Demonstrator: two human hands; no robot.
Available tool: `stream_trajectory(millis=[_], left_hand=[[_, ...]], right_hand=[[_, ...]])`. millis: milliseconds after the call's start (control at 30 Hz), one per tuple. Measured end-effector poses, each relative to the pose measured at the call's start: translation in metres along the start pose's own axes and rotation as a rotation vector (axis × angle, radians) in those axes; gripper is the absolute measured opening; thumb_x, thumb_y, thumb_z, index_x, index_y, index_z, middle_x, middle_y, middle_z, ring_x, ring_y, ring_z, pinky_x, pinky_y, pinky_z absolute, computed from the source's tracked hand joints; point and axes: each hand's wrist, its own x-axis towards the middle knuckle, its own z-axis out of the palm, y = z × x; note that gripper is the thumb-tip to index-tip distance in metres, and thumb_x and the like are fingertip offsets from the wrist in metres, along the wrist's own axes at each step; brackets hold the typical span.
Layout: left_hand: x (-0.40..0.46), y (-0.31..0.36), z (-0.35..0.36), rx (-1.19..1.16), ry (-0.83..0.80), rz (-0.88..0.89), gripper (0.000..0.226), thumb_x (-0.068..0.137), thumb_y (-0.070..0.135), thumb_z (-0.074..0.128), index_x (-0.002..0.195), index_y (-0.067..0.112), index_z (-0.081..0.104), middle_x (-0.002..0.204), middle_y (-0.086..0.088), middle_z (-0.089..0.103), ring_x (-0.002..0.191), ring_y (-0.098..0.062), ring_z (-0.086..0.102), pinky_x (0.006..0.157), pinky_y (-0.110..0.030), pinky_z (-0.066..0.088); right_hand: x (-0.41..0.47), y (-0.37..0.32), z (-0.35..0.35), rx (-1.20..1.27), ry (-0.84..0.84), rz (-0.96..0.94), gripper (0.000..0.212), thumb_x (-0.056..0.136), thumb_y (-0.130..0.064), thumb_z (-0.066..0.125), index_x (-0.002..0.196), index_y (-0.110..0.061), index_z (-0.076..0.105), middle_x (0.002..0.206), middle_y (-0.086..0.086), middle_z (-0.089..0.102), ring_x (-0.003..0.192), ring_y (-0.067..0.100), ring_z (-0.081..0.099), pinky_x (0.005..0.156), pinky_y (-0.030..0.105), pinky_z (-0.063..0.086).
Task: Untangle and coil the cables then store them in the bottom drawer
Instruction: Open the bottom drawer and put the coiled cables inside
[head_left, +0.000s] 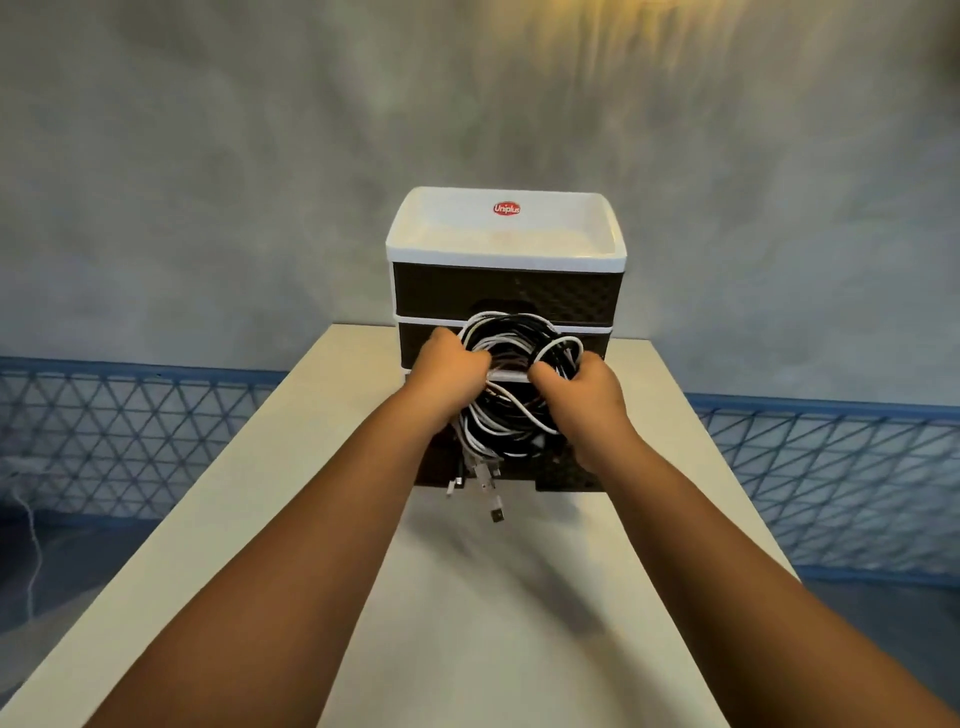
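Observation:
A coil of black and white cables (511, 387) hangs between both hands, in front of a small drawer unit (506, 249) with a white top and dark woven drawer fronts. My left hand (449, 376) grips the coil's left side and my right hand (587, 400) grips its right side. Several plug ends (485, 486) dangle below the coil, over the bottom drawer (569, 475), which is pulled out toward me. The coil and my hands hide most of the drawer's inside.
The drawer unit stands at the far end of a narrow white table (467, 597). Blue mesh fencing (831, 478) runs along both sides beyond the table edges. A grey wall rises behind. A thin white cord (34, 545) lies on the floor at the left.

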Motion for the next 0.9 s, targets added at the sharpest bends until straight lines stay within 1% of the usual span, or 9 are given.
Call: stream_trajectory(millis=[100, 133, 233, 333, 433, 567, 733, 833, 900], left_hand=[[0.012, -0.005, 0.004, -0.025, -0.161, -0.149, 0.028, 0.092, 0.023, 0.053, 0.113, 0.004, 0.054, 0.093, -0.008, 0.06, 0.078, -0.023, 0.059, 0.057, -0.028, 0.043], [0.015, -0.008, 0.005, -0.028, -0.229, -0.201, 0.03, 0.092, 0.024, 0.05, 0.112, 0.003, 0.057, 0.09, -0.01, 0.063, 0.077, -0.023, 0.061, 0.057, -0.029, 0.046], [0.03, -0.017, 0.006, -0.062, -0.394, -0.274, 0.031, 0.092, 0.026, 0.043, 0.107, 0.006, 0.062, 0.093, -0.014, 0.068, 0.085, -0.029, 0.066, 0.074, -0.033, 0.053], [0.038, -0.02, 0.002, -0.015, -0.483, -0.307, 0.025, 0.09, 0.027, 0.043, 0.094, 0.011, 0.061, 0.088, -0.011, 0.065, 0.08, -0.026, 0.061, 0.068, -0.031, 0.047], [0.049, -0.025, 0.0, 0.064, -0.547, -0.319, 0.028, 0.091, 0.028, 0.042, 0.101, 0.011, 0.062, 0.09, -0.011, 0.066, 0.079, -0.025, 0.063, 0.069, -0.034, 0.05], [0.058, -0.027, 0.0, 0.089, -0.597, -0.333, 0.026, 0.097, 0.026, 0.04, 0.1, 0.009, 0.06, 0.088, -0.013, 0.069, 0.078, -0.027, 0.067, 0.073, -0.038, 0.056], [0.064, -0.034, 0.002, 0.02, -0.645, -0.351, 0.026, 0.096, 0.022, 0.039, 0.107, 0.008, 0.058, 0.101, -0.017, 0.07, 0.093, -0.032, 0.068, 0.088, -0.046, 0.055], [0.066, -0.04, 0.004, -0.041, -0.664, -0.347, 0.025, 0.095, 0.02, 0.039, 0.103, 0.008, 0.06, 0.093, -0.015, 0.069, 0.088, -0.031, 0.067, 0.088, -0.044, 0.054], [0.066, -0.042, 0.005, -0.07, -0.666, -0.338, 0.024, 0.094, 0.02, 0.04, 0.1, 0.009, 0.061, 0.087, -0.012, 0.068, 0.081, -0.028, 0.066, 0.083, -0.039, 0.053]], right_hand=[[0.019, 0.006, 0.007, -0.026, -0.091, 0.206, 0.038, 0.079, -0.034, 0.067, 0.108, -0.01, 0.062, 0.102, 0.012, 0.067, 0.09, 0.028, 0.066, 0.079, 0.043, 0.059], [0.023, 0.007, 0.007, -0.054, -0.135, 0.265, 0.037, 0.08, -0.033, 0.067, 0.108, -0.009, 0.062, 0.103, 0.014, 0.067, 0.09, 0.03, 0.066, 0.079, 0.044, 0.059], [0.037, 0.004, 0.009, -0.151, -0.249, 0.4, 0.038, 0.083, -0.035, 0.067, 0.11, -0.01, 0.057, 0.104, 0.014, 0.066, 0.092, 0.032, 0.066, 0.083, 0.046, 0.057], [0.049, 0.001, 0.006, -0.215, -0.347, 0.466, 0.045, 0.081, -0.038, 0.072, 0.11, -0.006, 0.059, 0.107, 0.016, 0.067, 0.094, 0.035, 0.067, 0.088, 0.049, 0.056], [0.057, 0.002, 0.007, -0.281, -0.434, 0.501, 0.04, 0.081, -0.038, 0.074, 0.106, -0.009, 0.064, 0.107, 0.016, 0.069, 0.097, 0.036, 0.068, 0.091, 0.05, 0.055], [0.067, 0.003, 0.008, -0.355, -0.489, 0.549, 0.045, 0.083, -0.039, 0.073, 0.115, -0.009, 0.063, 0.113, 0.016, 0.069, 0.103, 0.036, 0.067, 0.094, 0.051, 0.053], [0.069, 0.005, 0.009, -0.37, -0.567, 0.582, 0.041, 0.084, -0.037, 0.071, 0.113, -0.01, 0.067, 0.109, 0.016, 0.073, 0.102, 0.034, 0.069, 0.095, 0.051, 0.052], [0.069, 0.006, 0.008, -0.353, -0.587, 0.591, 0.034, 0.087, -0.033, 0.068, 0.112, -0.01, 0.068, 0.106, 0.017, 0.073, 0.1, 0.035, 0.07, 0.094, 0.052, 0.053], [0.07, 0.005, 0.007, -0.35, -0.593, 0.595, 0.032, 0.089, -0.031, 0.065, 0.113, -0.009, 0.068, 0.106, 0.018, 0.073, 0.099, 0.035, 0.07, 0.094, 0.052, 0.053]])
